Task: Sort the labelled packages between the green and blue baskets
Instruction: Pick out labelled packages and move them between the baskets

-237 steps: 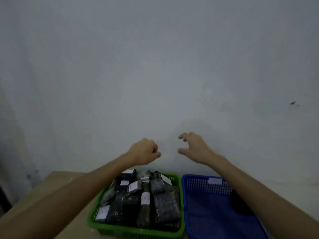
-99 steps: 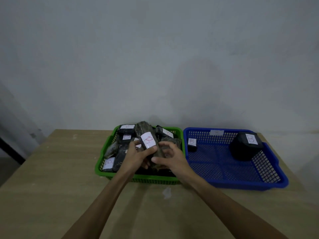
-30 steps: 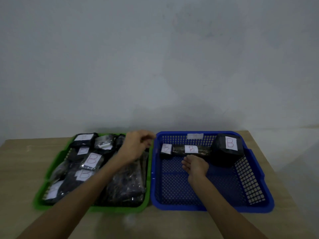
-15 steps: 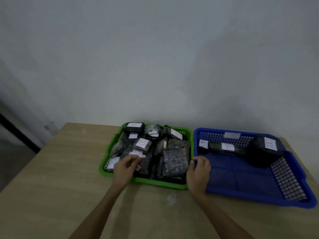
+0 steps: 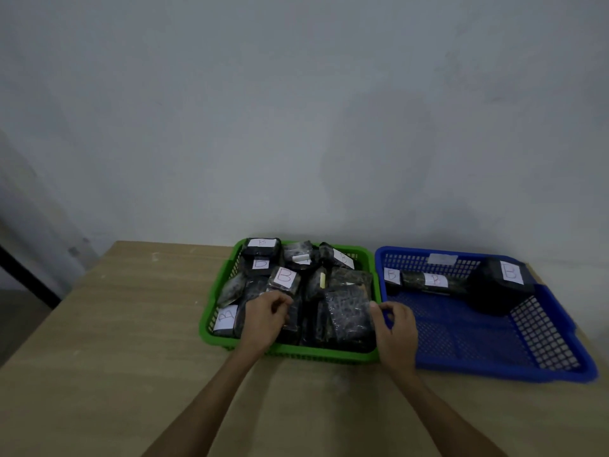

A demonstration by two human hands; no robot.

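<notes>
The green basket (image 5: 211, 319) holds several black wrapped packages with white labels, most marked B. One B-labelled package (image 5: 285, 277) lies just beyond my left hand (image 5: 265, 319), which hovers over the basket's front with its fingers curled onto a dark package; the grip is hidden. My right hand (image 5: 395, 331) is at the seam between the baskets, fingers loosely curled, thumb at the right edge of a flat black package (image 5: 349, 313). The blue basket (image 5: 461, 341) holds a small labelled package (image 5: 391, 276), a long package (image 5: 428, 280) and a big black package (image 5: 497, 288).
Both baskets stand side by side on a wooden table (image 5: 115, 341) against a grey wall. The table's left edge runs diagonally at the left. A small white label (image 5: 442, 258) sticks on the blue basket's back wall.
The long package held over the green basket 3.3 s ago now lies in the blue basket. In the last half second both hands have crept a little further into the green basket's front.
</notes>
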